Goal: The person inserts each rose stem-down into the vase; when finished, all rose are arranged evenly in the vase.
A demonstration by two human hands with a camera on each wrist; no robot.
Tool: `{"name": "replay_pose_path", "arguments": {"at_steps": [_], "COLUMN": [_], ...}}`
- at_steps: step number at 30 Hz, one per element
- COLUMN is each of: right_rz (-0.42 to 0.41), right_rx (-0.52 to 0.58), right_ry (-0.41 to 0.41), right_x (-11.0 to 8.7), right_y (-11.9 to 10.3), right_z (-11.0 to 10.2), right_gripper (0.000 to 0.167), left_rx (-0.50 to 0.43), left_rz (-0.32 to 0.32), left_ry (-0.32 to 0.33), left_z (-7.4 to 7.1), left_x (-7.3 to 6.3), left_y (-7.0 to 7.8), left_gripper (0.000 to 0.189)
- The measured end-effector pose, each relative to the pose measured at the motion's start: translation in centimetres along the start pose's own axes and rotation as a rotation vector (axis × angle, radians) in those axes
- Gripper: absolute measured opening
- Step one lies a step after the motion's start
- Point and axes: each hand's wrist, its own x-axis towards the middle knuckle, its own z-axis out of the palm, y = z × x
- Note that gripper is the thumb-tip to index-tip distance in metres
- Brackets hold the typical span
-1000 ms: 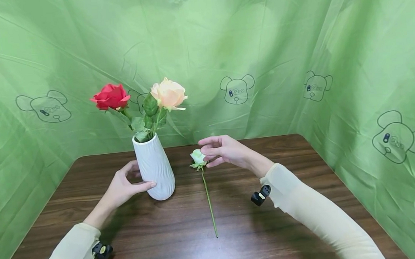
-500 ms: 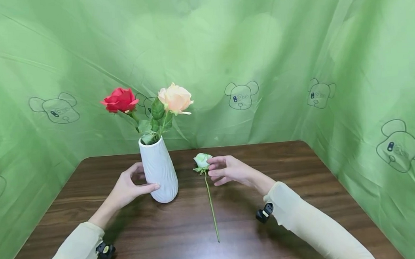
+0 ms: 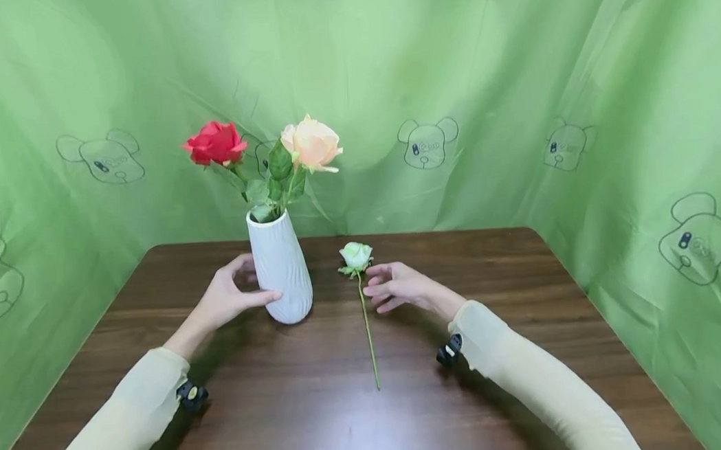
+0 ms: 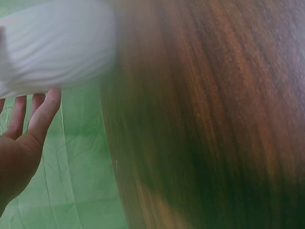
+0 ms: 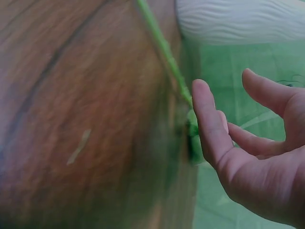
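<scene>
A white ribbed vase stands on the table, leaning slightly in the head view. My left hand holds it from the left, thumb across its front and fingers behind. In the left wrist view, fingertips touch the vase. A red rose and a peach rose rise from its mouth. To its right lies a white rose, green stem towards me. My right hand hovers beside the stem just below the bloom. Its fingers are loosely bent, thumb apart, with nothing gripped in the right wrist view.
The dark wooden table reaches back to a green fabric curtain printed with bear heads. More of that cloth hangs at both sides. Black wrist cameras sit on both pale sleeves.
My right hand has come down from the white bloom to beside the upper stem. The left hand stays on the vase. The head view has shifted slightly.
</scene>
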Motion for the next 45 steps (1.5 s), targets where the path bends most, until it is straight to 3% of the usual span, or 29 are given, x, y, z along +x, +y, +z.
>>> {"name": "replay_pose_path", "arguments": {"at_steps": [4,9,16,28,45], "right_rz": [0.03,0.076,0.076,0.102,0.112], "right_rx": [0.0,-0.028,-0.049,-0.132,-0.196], "right_ry": [0.019,0.02,0.103,0.158,0.205], "right_x": [1.1,1.4,1.4,2.3,3.2], "right_y": [-0.1,0.8,1.4,2.2,2.4], "right_z": [-0.7,-0.7,-0.8,0.0,0.4], "right_gripper": [0.072,0.076,0.073,0.071,0.068], "left_rx": [0.008,-0.007,0.007,-0.037,-0.018], "left_rz": [0.016,0.009,0.023,-0.015,-0.042], "left_ry": [0.009,-0.004,0.011,0.013,0.024], "left_z": [-0.5,-0.5,-0.1,0.0,0.1], "left_x": [1.4,1.3,1.7,0.5,0.4], "left_y": [0.3,0.3,0.1,0.0,0.2], "left_gripper": [0.069,0.067,0.067,0.065,0.062]}}
